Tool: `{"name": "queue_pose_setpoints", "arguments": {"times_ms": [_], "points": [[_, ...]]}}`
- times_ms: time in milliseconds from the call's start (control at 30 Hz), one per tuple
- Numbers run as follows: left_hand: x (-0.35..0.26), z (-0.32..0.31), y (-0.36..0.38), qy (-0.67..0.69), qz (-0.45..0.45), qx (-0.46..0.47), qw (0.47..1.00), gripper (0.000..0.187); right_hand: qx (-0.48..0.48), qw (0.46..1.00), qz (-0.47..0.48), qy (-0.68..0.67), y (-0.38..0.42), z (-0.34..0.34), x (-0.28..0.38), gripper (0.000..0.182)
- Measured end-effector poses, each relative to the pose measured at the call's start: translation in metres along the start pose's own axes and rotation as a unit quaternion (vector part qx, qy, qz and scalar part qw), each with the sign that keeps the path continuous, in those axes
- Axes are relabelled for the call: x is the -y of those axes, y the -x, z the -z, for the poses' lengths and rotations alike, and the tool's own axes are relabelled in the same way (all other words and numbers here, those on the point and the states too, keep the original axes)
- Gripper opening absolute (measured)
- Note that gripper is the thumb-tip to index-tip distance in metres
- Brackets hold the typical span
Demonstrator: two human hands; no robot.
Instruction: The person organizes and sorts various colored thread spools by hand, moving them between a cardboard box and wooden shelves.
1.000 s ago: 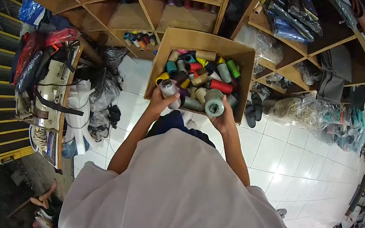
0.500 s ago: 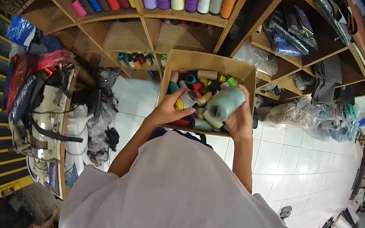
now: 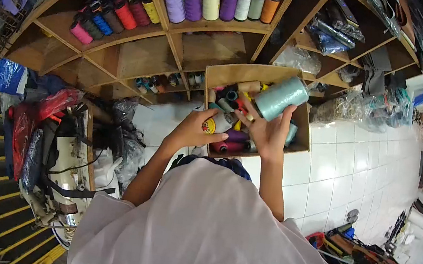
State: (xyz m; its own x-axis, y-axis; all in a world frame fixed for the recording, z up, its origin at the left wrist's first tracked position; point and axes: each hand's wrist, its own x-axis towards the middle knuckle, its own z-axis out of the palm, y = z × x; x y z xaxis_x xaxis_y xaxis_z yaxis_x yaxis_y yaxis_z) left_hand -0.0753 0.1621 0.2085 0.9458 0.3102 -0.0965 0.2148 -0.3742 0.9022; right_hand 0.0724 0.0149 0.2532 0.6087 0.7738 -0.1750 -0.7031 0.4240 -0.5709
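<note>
Fingers of the left hand (image 3: pixel 189 130) close round a yellow-labelled spool (image 3: pixel 220 123); those of the right hand (image 3: pixel 269 135) hold a larger teal spool (image 3: pixel 281 98) in a wide spread, both above the carton (image 3: pixel 229 74). Opposed thumb and fingers best steady its bulk. Beyond: shelved spools (image 3: pixel 210 5).

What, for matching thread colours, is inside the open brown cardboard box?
In the brown cardboard box lie jumbled thread spools, including a purple one and a tan one. The left hand, right hand and large pale-teal spool cover parts; the lower layers are hidden.
</note>
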Motion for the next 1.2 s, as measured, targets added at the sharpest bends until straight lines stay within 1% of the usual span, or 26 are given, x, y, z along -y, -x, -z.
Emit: {"name": "queue_pose_setpoints", "arguments": {"times_ms": [100,133,200,233,267,300,367,433,567,633,667,700,733,767,800,833,900,933,967,1000,1033,1067,1100,1133,1167,1200], "points": [[-0.006,0.007,0.0,-0.008,-0.003,-0.003,1.0,0.069,-0.055,0.996,0.02,0.065,-0.007,0.013,-0.018,0.079],[-0.002,0.005,-0.002,-0.017,-0.013,-0.041,0.999,0.067,-0.041,0.996,-0.016,0.078,-0.008,0.014,-0.023,0.078],[0.002,0.003,-0.003,-0.025,-0.021,-0.082,0.996,0.065,-0.077,0.987,-0.005,0.142,-0.012,0.032,-0.051,0.068],[0.003,0.004,-0.005,-0.051,-0.025,-0.038,0.998,0.06,-0.079,0.979,0.0,0.186,-0.013,0.037,-0.063,0.065],[0.003,0.008,-0.009,-0.08,-0.031,0.003,0.996,0.056,-0.066,0.989,0.016,0.13,-0.015,0.041,-0.076,0.059],[0.003,0.01,-0.009,-0.084,-0.03,-0.002,0.996,0.056,-0.085,0.985,0.008,0.152,-0.02,0.061,-0.087,0.056],[0.003,0.007,-0.006,-0.014,0.025,0.039,0.999,0.059,-0.057,0.956,0.013,0.289,-0.018,0.069,-0.079,0.052],[0.008,0.003,-0.009,0.002,0.03,0.051,0.998,0.061,-0.074,0.948,0.014,0.31,-0.011,0.046,-0.066,0.048],[0.006,-0.013,-0.024,-0.012,0.06,0.103,0.993,0.059,-0.067,0.932,-0.008,0.357,-0.023,0.065,-0.053,0.041],[0.006,-0.027,-0.037,0.056,0.025,0.049,0.997,0.057,-0.071,0.939,0.003,0.337,-0.031,0.076,-0.049,0.041],[0.005,-0.035,-0.045,0.113,0.053,0.036,0.992,0.053,-0.031,0.914,0.06,0.4,-0.034,0.08,-0.048,0.04],[0.0,-0.038,-0.054,0.103,0.054,0.042,0.992,0.053,0.007,0.88,0.117,0.46,-0.037,0.08,-0.046,0.041],[-0.004,-0.039,-0.062,0.03,0.088,0.011,0.996,0.053,-0.038,0.899,0.059,0.432,-0.036,0.075,-0.042,0.039],[-0.009,-0.042,-0.068,-0.044,0.12,-0.019,0.992,0.052,-0.045,0.903,0.062,0.422,-0.041,0.082,-0.038,0.039],[-0.006,-0.046,-0.077,0.02,0.016,-0.014,1.0,0.06,-0.005,0.9,0.083,0.429,-0.055,0.093,-0.03,0.037],[0.014,-0.055,-0.096,0.015,0.005,-0.008,1.0,0.06,0.039,0.89,0.106,0.441,-0.073,0.107,-0.018,0.035],[0.062,-0.065,-0.128,-0.03,0.063,0.032,0.997,0.079,0.047,0.896,0.103,0.43,-0.106,0.154,-0.029,0.035],[0.056,-0.071,-0.143,0.033,0.224,0.066,0.972,0.083,0.032,0.91,0.046,0.412,-0.126,0.201,-0.05,0.037],[0.104,-0.082,-0.159,-0.035,0.223,0.109,0.968,0.093,0.012,0.92,-0.023,0.39,-0.139,0.231,-0.062,0.039],[0.118,-0.085,-0.165,-0.098,0.235,0.162,0.953,0.095,0.002,0.922,-0.029,0.385,-0.143,0.244,-0.064,0.039],[0.133,-0.093,-0.171,-0.153,0.242,0.212,0.934,0.097,-0.014,0.827,-0.104,0.552,-0.145,0.261,-0.062,0.046],[0.147,-0.096,-0.173,-0.145,0.246,0.218,0.933,0.097,-0.023,0.698,-0.175,0.694,-0.149,0.274,-0.063,0.053],[0.149,-0.093,-0.172,-0.055,0.263,0.177,0.947,0.099,-0.024,0.696,-0.187,0.693,-0.157,0.282,-0.064,0.053],[0.159,-0.096,-0.164,0.035,0.283,0.135,0.949,0.101,-0.102,0.717,-0.108,0.681,-0.163,0.286,-0.068,0.058],[0.183,-0.104,-0.162,-0.033,0.323,0.071,0.943,0.099,-0.181,0.73,-0.037,0.658,-0.156,0.29,-0.08,0.064],[0.185,-0.103,-0.164,-0.026,0.344,0.117,0.931,0.098,-0.188,0.731,-0.062,0.652,-0.146,0.29,-0.087,0.064]]}}
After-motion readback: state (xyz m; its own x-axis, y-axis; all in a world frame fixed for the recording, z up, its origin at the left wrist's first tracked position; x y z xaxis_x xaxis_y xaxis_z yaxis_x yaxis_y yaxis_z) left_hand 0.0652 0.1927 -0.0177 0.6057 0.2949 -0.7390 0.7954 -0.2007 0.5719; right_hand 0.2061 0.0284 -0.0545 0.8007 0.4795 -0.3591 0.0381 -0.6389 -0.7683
